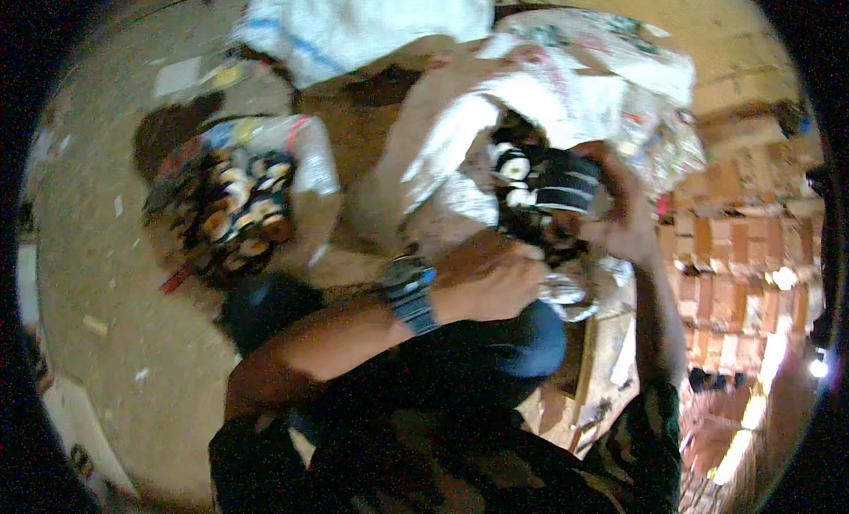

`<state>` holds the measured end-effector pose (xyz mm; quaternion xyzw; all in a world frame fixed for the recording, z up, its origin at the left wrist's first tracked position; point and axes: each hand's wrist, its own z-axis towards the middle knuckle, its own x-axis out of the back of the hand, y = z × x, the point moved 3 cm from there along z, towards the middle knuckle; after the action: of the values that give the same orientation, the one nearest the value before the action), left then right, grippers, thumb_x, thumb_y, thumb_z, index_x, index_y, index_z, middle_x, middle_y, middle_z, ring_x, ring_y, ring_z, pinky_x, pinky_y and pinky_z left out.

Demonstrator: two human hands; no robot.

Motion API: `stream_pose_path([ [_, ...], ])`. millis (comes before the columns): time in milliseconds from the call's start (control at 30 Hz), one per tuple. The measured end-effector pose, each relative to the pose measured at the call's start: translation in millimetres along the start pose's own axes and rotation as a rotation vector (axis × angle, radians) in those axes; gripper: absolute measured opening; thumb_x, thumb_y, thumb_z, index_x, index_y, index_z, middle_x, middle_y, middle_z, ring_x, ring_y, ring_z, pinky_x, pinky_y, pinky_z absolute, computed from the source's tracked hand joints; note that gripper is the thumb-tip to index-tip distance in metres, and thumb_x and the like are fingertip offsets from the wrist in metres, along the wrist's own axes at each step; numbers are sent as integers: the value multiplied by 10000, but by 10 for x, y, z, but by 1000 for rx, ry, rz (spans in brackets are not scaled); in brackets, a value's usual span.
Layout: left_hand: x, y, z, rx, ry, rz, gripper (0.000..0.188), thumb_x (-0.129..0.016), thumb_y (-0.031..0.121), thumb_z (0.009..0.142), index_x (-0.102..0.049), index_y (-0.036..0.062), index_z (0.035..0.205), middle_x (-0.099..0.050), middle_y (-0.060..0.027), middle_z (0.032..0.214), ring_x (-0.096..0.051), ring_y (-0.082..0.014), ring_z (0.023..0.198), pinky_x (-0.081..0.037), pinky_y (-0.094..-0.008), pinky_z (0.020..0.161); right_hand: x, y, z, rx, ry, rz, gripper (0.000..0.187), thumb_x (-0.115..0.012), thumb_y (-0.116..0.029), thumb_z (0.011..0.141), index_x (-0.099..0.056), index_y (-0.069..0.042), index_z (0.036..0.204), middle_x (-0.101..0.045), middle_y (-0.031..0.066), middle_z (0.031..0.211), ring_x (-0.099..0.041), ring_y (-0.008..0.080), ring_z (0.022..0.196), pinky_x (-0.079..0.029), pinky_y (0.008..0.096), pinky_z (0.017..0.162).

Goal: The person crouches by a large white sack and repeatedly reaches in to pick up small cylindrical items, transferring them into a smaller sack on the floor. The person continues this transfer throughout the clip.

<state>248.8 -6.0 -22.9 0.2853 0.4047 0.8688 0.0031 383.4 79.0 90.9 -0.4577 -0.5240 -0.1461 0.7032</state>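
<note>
My right hand (622,191) is closed round the far side of a dark, round piece with thin pale stripes (567,180), above the mouth of a white woven sack (460,129). Next to it, my left hand (495,280), a watch on its wrist, is closed like a fist; its fingertips are blurred, and what they hold is hidden. Dark pieces with white round ends (514,167) lie in the sack mouth beside the striped piece. Just below my left hand's fingers is a shiny, clear crumpled thing (566,295), perhaps plastic.
To the left, an open bag (311,160) holds several dark pieces with pale round ends (234,209). A white sack with a blue stripe (354,27) lies at the far side. Printed plastic sacking (654,67) spreads behind my right hand. Stacked bricks (738,249) stand on the right.
</note>
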Motion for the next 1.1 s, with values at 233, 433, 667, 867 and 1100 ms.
stream_pose_path([
  [233,-210,-31,-14,-100,93,240,209,-575,173,802,-668,11,707,-663,-169,734,-655,-352,664,-530,-468,633,-1046,-1381,922,525,-107,-103,672,-816,-262,675,-546,-11,1237,-589,189,1080,-623,369,954,-525,448,841],
  [433,-9,43,-24,-67,181,139,202,-567,154,793,-677,7,709,-686,-180,775,-668,-344,675,-522,-470,608,-882,-1346,772,643,87,-76,565,-748,-272,815,-544,-58,1296,-622,183,1096,-639,358,948,-535,416,797],
  [667,218,46,17,-27,-2,6,218,-629,232,862,-622,71,717,-567,-101,714,-619,-314,627,-501,-443,571,-88,277,98,-194,-242,-388,301,-714,-123,810,-667,-45,1097,-708,134,914,-689,316,833,-550,383,762],
  [867,236,68,32,-6,-43,41,213,-645,233,865,-642,69,729,-586,-100,732,-626,-313,646,-498,-438,583,-597,1248,-119,174,-142,-815,416,-630,-128,826,-612,-130,1241,-640,128,1163,-666,324,962,-553,417,840],
  [1100,244,55,29,44,-98,45,189,-650,237,866,-653,72,772,-591,-88,749,-628,-304,659,-498,-428,582,-497,1188,16,-184,-171,-604,232,-664,-205,861,-673,-68,1048,-674,153,969,-674,345,814,-545,426,722],
])
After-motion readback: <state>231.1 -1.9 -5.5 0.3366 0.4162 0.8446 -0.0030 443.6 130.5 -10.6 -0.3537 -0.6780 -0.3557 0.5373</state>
